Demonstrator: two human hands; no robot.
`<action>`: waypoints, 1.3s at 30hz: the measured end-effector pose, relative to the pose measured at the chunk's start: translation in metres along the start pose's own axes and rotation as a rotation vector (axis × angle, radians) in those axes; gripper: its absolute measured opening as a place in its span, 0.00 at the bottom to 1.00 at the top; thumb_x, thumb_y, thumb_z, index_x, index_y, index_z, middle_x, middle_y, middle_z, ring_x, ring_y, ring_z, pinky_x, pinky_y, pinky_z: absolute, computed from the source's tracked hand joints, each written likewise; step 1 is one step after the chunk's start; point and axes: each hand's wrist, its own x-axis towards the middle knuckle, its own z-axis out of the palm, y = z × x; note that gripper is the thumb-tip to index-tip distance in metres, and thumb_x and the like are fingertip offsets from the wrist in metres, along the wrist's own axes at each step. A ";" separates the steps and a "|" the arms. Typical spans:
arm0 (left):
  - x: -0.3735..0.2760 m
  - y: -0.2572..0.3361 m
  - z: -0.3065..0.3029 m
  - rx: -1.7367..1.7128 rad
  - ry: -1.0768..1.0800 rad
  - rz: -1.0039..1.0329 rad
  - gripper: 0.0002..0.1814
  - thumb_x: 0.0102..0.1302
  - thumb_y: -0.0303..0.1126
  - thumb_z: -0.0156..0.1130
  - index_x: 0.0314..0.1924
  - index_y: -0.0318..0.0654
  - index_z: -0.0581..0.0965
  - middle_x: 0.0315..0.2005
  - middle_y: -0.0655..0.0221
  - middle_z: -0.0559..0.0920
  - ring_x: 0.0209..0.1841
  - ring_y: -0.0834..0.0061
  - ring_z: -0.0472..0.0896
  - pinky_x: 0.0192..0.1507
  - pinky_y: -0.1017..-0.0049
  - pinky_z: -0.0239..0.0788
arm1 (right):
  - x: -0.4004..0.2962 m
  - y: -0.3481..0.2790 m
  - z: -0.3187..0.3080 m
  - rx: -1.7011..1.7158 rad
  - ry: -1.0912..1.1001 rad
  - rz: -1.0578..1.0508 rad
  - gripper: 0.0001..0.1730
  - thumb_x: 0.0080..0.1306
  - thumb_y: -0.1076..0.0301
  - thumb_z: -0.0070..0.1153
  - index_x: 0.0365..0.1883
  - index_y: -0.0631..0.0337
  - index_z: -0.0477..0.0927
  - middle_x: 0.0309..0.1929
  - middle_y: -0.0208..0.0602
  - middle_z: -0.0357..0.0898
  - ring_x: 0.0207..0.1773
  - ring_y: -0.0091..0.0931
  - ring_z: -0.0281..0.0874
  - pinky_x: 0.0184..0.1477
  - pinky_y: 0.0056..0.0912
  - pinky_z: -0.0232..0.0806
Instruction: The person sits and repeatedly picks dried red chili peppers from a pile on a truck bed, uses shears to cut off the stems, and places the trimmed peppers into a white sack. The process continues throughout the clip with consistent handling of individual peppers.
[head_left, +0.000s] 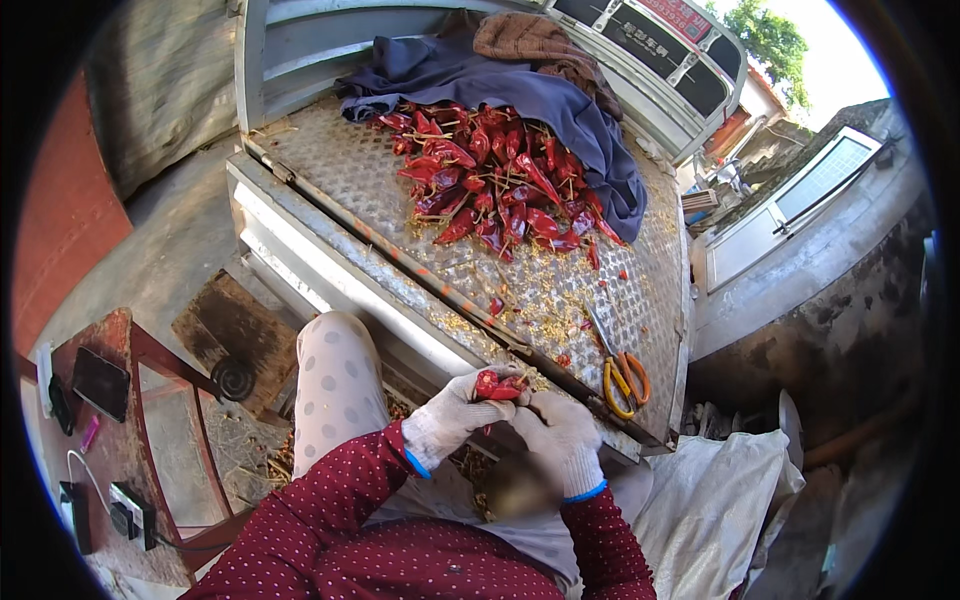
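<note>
My left hand (459, 414), in a white knit glove with a blue cuff, is closed around a dried red chili pepper (499, 385). Gloved the same way, my right hand (562, 431) meets it at the pepper's right end, fingertips pinched together; whether they grip the stem is too small to tell. Both hands are above the near edge of a metal truck bed (337, 169). Farther in lies a heap of dried red chilies (495, 176), partly covered by a dark blue cloth (450, 71). Scissors with orange and yellow handles (622, 375) rest on the bed, right of my hands.
Pale seeds (547, 315) and chili bits litter the bed. A brown knitted cloth (529, 41) tops the blue one. To the left, a worn bench (112, 450) holds a phone (101, 384) and a power strip (131, 514). A white woven sack (709, 502) stands at right.
</note>
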 end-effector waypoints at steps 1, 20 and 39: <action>0.002 -0.004 -0.002 0.040 0.010 0.014 0.28 0.68 0.20 0.68 0.68 0.36 0.75 0.54 0.72 0.85 0.53 0.82 0.81 0.60 0.77 0.72 | -0.003 -0.004 -0.007 -0.058 0.150 -0.113 0.13 0.66 0.61 0.66 0.42 0.61 0.86 0.32 0.38 0.85 0.35 0.33 0.84 0.39 0.38 0.75; 0.003 -0.012 0.006 0.235 -0.086 0.075 0.12 0.72 0.24 0.68 0.54 0.34 0.82 0.44 0.74 0.87 0.47 0.82 0.81 0.53 0.75 0.75 | 0.006 -0.005 0.005 0.280 0.259 -0.428 0.08 0.71 0.68 0.60 0.42 0.61 0.87 0.35 0.36 0.85 0.38 0.32 0.83 0.41 0.35 0.73; 0.001 0.007 0.007 0.813 -0.120 0.503 0.05 0.70 0.26 0.68 0.43 0.35 0.82 0.32 0.68 0.84 0.36 0.71 0.83 0.41 0.69 0.76 | 0.003 0.016 0.020 1.538 -0.051 0.335 0.15 0.78 0.62 0.54 0.42 0.65 0.86 0.26 0.20 0.73 0.23 0.12 0.65 0.26 0.15 0.59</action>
